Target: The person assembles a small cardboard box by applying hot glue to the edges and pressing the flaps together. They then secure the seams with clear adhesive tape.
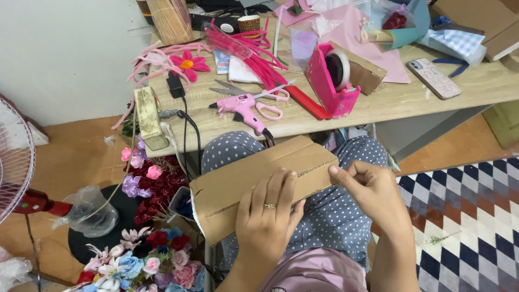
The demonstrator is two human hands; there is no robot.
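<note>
A flat piece of brown cardboard [246, 181] lies across my lap, over dotted blue-grey trousers. My left hand [268, 216], with a ring on one finger, presses flat on its lower middle, fingers spread along a crease. My right hand [370, 192] pinches the cardboard's right end between thumb and fingers. Just beyond the cardboard, at the wooden table's [411, 97] near edge, lie a pink glue gun [244, 110] and pink-handled scissors [265, 103].
On the table are a pink tape dispenser [336, 78], pink pipe cleaners [254, 54], a pink pipe-cleaner flower [187, 65], a power strip [147, 116], a phone [433, 78] and paper sheets. Artificial flowers [154, 259] fill the floor at left beside a fan [13, 162]. A checkered rug [470, 216] lies right.
</note>
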